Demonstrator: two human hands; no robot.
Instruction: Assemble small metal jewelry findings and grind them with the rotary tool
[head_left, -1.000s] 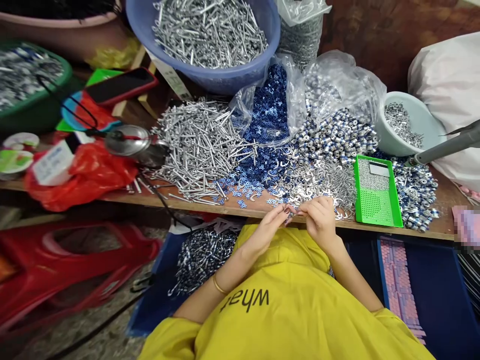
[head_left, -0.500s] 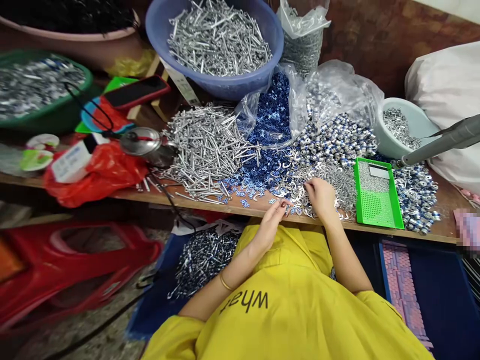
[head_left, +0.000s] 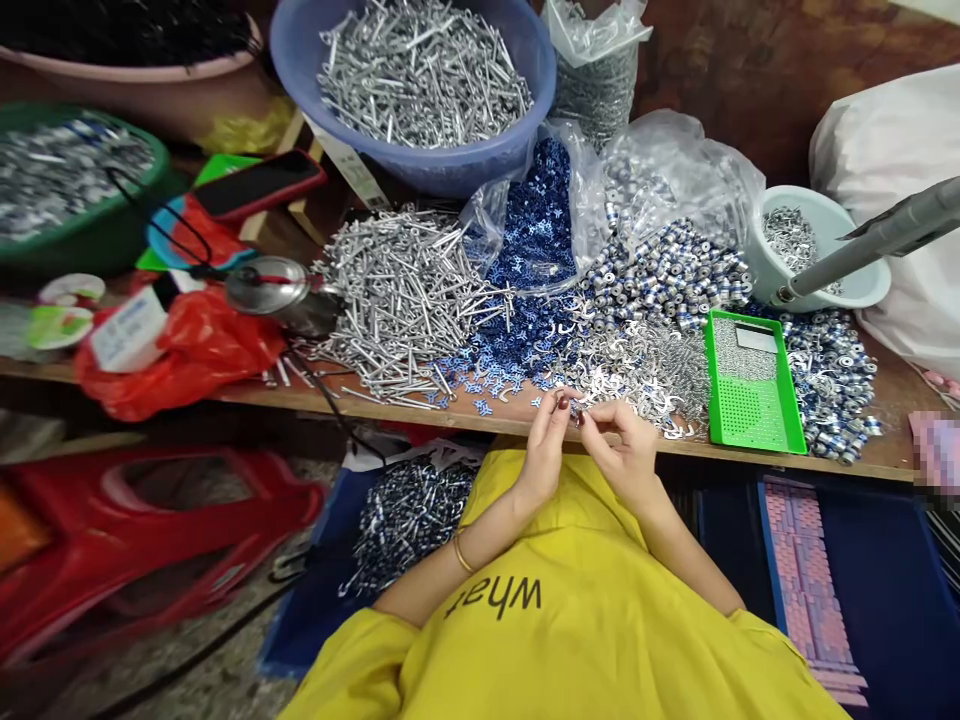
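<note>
At the table's front edge my left hand [head_left: 545, 440] is closed in a pinch on a tiny part too small to name. Fingertips of my right hand [head_left: 621, 447] meet it there, also pinched; what they hold is too small to make out. Just beyond both hands lie silver crescent-shaped clips [head_left: 611, 365] in a loose heap. Small blue three-armed pieces [head_left: 499, 365] spread to their left. Behind the clips are silver-and-blue cylinders [head_left: 675, 275], and a pile of metal pins [head_left: 397, 300] lies further left.
A green tray [head_left: 716, 420] of tiny parts stands on the right, near a pale bowl [head_left: 874, 285] with a grey pole before it. A blue basin [head_left: 289, 80] of metal pieces stands behind. At left are a red bag [head_left: 202, 350], a phone [head_left: 262, 185] and a red stool [head_left: 187, 500].
My right hand has left the clip heap and come left and nearer to me, against my left hand's fingertips. My left hand stays pinched at about the same place. The view has shifted slightly.
</note>
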